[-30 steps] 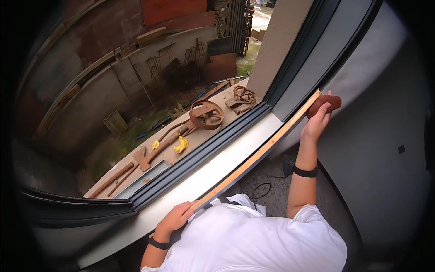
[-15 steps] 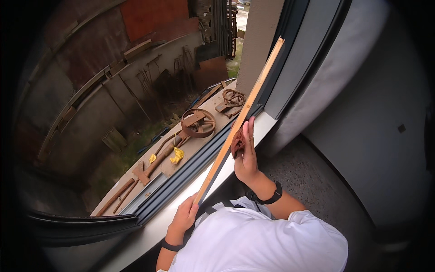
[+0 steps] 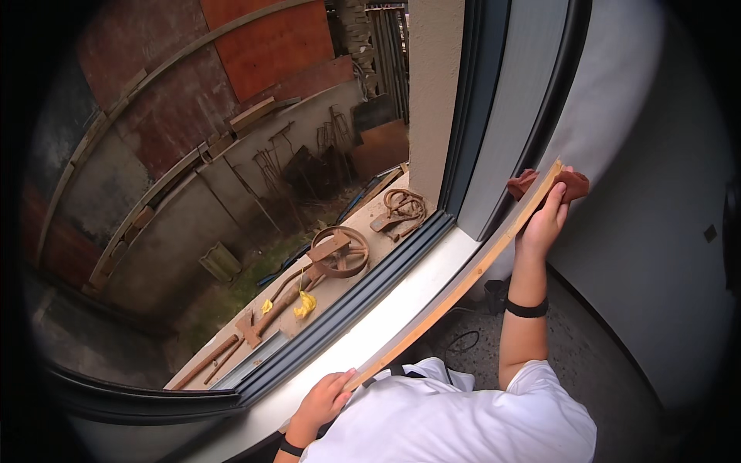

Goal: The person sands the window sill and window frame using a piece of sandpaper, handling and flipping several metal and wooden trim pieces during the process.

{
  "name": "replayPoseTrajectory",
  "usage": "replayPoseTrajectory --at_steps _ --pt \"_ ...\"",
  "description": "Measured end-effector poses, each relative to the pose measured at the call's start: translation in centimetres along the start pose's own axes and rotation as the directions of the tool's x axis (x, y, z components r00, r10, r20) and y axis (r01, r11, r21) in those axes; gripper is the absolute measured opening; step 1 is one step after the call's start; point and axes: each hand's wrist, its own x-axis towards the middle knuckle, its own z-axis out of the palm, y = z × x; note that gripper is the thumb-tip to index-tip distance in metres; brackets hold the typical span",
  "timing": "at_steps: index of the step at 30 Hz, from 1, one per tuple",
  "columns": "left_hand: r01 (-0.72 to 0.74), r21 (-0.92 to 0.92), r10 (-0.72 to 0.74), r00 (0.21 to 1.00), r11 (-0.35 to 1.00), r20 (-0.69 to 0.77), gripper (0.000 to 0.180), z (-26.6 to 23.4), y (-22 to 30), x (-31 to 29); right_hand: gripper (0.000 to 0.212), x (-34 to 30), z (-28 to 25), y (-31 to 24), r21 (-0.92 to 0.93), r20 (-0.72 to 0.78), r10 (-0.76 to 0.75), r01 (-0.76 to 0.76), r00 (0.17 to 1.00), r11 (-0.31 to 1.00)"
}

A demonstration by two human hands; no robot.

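Observation:
A long, thin wooden strip (image 3: 454,293) slants across in front of me, from lower left to upper right. Its lower end is gripped by my left hand (image 3: 323,401), fingers laid over the edge and the rest of the grip hidden. Near the upper end, my right hand (image 3: 543,224) is closed round a crumpled reddish-brown cloth (image 3: 575,187), which wraps the strip and shows on both sides of it. Part of the right hand's fingers is hidden by the cloth and the wood.
Below the strip runs a white sill (image 3: 370,312) beside dark window tracks (image 3: 363,279). On the outer ledge lie a rusty wheel (image 3: 340,252), a rusty hammer-like tool (image 3: 251,330), yellow withered leaves (image 3: 306,304) and rusty metal pieces (image 3: 401,212). A grey wall (image 3: 641,231) stands at right.
My right hand has slid with the cloth up to the strip's far end. The strip's upper end has swung right and down, away from the window frame. My left hand stays on the lower end.

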Motion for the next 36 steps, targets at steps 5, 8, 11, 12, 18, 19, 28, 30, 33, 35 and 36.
replayPoseTrajectory --at_steps 5,8,11,12,18,19,28,30,33,35,36 --pt "0.056 -0.073 -0.049 0.994 0.996 0.094 0.047 1.1 2.1 3.3 0.054 2.3 -1.8 0.3 0.017 0.052 0.055 -0.056 0.997 0.998" --pt "0.039 -0.120 -0.033 0.998 0.992 0.047 0.047 2.6 2.3 5.3 0.061 1.4 -2.1 1.3 -0.076 0.184 0.061 -0.047 0.981 0.996" --pt "0.046 -0.162 -0.049 0.999 0.986 -0.010 0.044 3.5 3.1 7.5 0.062 -2.1 -1.5 3.1 -0.182 0.347 -0.043 0.112 0.937 0.977" --pt "0.031 -0.174 -0.039 0.998 0.984 -0.045 0.044 3.9 3.2 8.2 0.063 -3.5 -1.4 3.2 -0.211 0.429 -0.064 0.169 0.901 0.963" --pt "-0.117 -0.116 0.094 0.978 0.986 -0.184 0.045 3.6 3.6 10.2 0.099 -8.2 -1.2 2.1 -0.272 0.557 -0.046 0.235 0.829 0.933" --pt "-0.142 -0.095 0.119 0.970 0.985 -0.212 0.045 3.6 3.3 10.1 0.101 -8.3 -1.1 2.1 -0.256 0.573 -0.045 0.231 0.818 0.939" --pt "-0.219 -0.023 0.191 0.895 0.976 -0.404 0.056 3.4 4.2 8.6 0.104 -13.3 0.8 1.4 -0.023 0.746 -0.076 0.140 0.661 0.990" --pt "-0.238 0.004 0.217 0.877 0.971 -0.428 0.057 2.5 4.7 8.6 0.109 -15.8 0.6 3.0 0.099 0.746 -0.115 0.062 0.656 0.993" --pt "-0.292 0.041 0.278 0.845 0.956 -0.457 0.055 0.5 5.1 8.3 0.110 -17.4 2.8 2.2 0.248 0.784 -0.296 0.162 0.546 0.955" --pt "-0.325 -0.001 0.286 0.831 0.946 -0.477 0.053 -1.3 6.0 8.4 0.108 -18.2 5.0 0.9 0.291 0.785 -0.390 0.270 0.481 0.918" --pt "-0.343 -0.020 0.291 0.825 0.939 -0.485 0.052 -2.1 6.4 8.4 0.099 -18.7 6.0 0.1 0.286 0.772 -0.417 0.324 0.480 0.902"
